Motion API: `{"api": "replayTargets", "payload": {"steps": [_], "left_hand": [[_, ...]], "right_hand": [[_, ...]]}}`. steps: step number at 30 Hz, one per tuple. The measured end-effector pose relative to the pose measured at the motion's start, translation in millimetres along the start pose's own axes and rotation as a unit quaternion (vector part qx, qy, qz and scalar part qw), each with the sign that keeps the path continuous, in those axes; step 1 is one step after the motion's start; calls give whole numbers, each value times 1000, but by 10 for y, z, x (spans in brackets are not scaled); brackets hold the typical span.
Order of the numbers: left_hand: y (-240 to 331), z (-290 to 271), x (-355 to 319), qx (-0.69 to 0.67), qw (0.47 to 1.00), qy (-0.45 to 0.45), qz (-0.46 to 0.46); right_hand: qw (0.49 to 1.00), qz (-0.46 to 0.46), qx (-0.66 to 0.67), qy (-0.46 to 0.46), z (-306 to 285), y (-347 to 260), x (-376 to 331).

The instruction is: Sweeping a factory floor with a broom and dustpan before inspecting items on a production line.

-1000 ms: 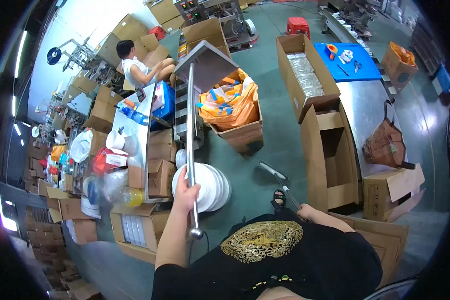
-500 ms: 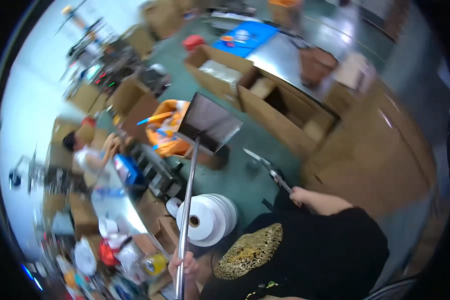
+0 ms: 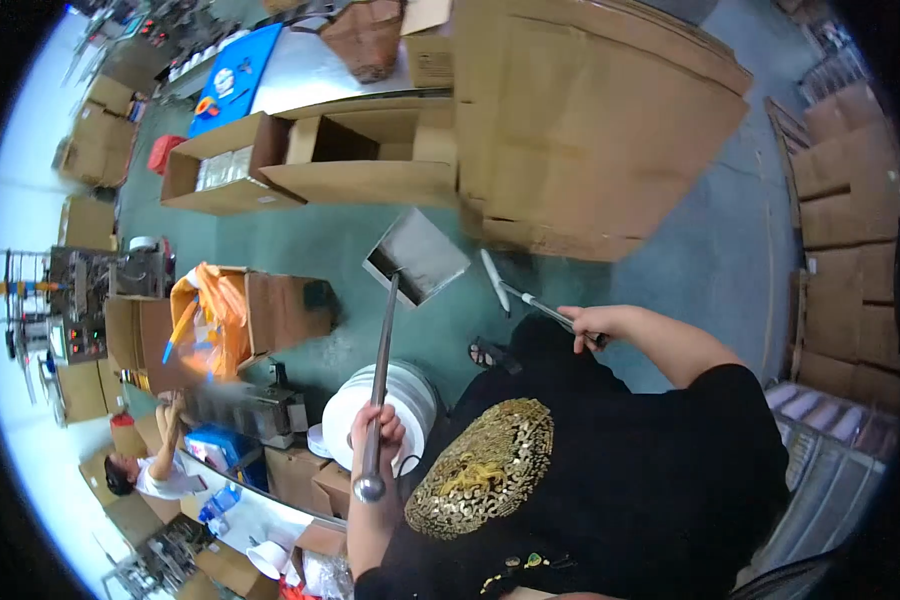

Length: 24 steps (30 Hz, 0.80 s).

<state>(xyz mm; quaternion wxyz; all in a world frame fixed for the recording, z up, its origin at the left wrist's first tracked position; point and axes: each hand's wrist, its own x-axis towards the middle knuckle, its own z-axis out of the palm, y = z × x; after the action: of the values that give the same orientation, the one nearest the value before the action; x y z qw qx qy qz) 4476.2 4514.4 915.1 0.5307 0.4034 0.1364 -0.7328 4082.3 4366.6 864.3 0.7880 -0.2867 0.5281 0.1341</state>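
Head view: my left hand [image 3: 378,428] clenches the dustpan [image 3: 416,256] handle, pan ahead on the floor; my right hand [image 3: 587,324] grasps the brush [image 3: 494,281], its handle angling toward the pan.

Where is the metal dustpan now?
In the head view, the dustpan sits on the green floor at centre, just left of the broom, its long handle gripped by the left hand.

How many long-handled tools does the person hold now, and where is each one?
2. A metal dustpan on a long pole is in the left hand, its pan over the green floor. A small broom is in the right hand, beside the pan.
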Motion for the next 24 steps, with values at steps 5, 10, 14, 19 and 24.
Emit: {"api": "replayTargets", "payload": {"steps": [5, 10, 14, 19, 24], "left_hand": [[-332, 300, 1068, 130, 982, 74, -112], [-758, 459, 1885, 166, 960, 162, -155], [-998, 438, 2209, 149, 957, 166, -187], [-1157, 336, 2383, 290, 911, 229, -186], [-1243, 126, 2566, 438, 857, 162, -220]], "right_hand": [[1000, 7, 15, -22, -455, 554, -456], [955, -78, 284, -16, -893, 1116, -720], [905, -116, 408, 13, -1100, 1445, -612], [820, -194, 523, 127, -1121, 1614, -417], [748, -190, 587, 246, -924, 1647, -354]]}}
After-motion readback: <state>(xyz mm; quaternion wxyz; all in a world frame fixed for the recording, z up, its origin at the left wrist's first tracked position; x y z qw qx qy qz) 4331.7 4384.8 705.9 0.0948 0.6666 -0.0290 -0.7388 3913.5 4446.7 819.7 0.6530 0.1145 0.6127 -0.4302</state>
